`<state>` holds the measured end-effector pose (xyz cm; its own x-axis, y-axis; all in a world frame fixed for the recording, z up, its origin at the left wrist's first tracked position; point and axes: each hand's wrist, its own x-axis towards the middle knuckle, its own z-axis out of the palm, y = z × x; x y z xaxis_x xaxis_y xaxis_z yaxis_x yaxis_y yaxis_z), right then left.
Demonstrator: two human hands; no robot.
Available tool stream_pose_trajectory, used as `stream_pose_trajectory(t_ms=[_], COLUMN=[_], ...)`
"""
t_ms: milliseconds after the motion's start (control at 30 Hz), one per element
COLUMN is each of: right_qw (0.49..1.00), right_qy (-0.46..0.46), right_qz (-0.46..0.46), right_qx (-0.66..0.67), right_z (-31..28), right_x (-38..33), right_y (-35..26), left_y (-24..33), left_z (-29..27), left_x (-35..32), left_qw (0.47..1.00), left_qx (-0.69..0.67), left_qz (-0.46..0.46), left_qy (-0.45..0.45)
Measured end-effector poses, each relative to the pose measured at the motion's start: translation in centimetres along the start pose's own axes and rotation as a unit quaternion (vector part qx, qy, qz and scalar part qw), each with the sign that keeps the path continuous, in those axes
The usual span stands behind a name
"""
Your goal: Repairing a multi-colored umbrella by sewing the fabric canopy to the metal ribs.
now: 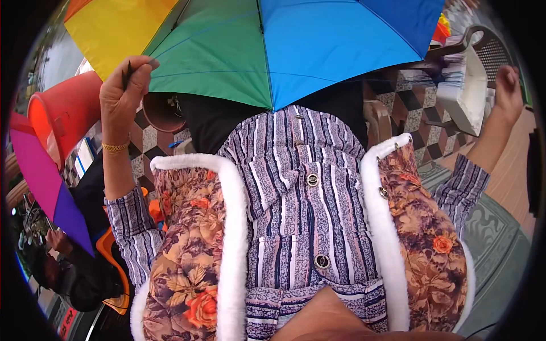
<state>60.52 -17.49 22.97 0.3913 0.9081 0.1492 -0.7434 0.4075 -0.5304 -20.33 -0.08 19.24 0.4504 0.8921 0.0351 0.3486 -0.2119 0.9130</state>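
Note:
A multicoloured umbrella canopy point(210, 51) lies spread across my lap, its yellow, green and blue panels facing up. My left hand point(126, 82) is raised at the canopy's left side, fingers closed round a small dark pointed tool point(127, 75); its kind is unclear. The thumb and forefinger meet in front of the green panel, and whether they also pinch cloth is hidden. Thin blue lines, perhaps thread, run over the green and blue panels. My right hand point(508, 94) is lifted far out to the right, apart from the canopy, slightly blurred, its fingers closed; anything in them is too small to make out.
A red bucket point(71, 113) stands at the left, beside a pink and purple cloth panel point(48, 182). Another person's hand point(58, 241) shows at the lower left. At the right are a white container point(466, 91) and a dark chair point(492, 51). The floor is checked tile point(421, 108).

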Motion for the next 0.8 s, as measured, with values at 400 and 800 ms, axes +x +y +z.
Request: stream_pose_trajectory(t_ms=[400, 800], right_qw=[0.889, 0.585], right_qy=[0.366, 0.618], right_qz=[-0.214, -0.261], right_qx=[-0.172, -0.456], right_z=[-20.3, -14.7], right_x=[-26.2, -32.3], right_y=[-25.0, -16.4], left_y=[-12.9, -20.6], left_z=[-6.6, -29.7], left_x=[0.1, -5.3], left_qw=[0.99, 0.898], left_qx=[0.079, 0.34], left_qz=[0.01, -0.062], left_qy=[0.118, 0.272])
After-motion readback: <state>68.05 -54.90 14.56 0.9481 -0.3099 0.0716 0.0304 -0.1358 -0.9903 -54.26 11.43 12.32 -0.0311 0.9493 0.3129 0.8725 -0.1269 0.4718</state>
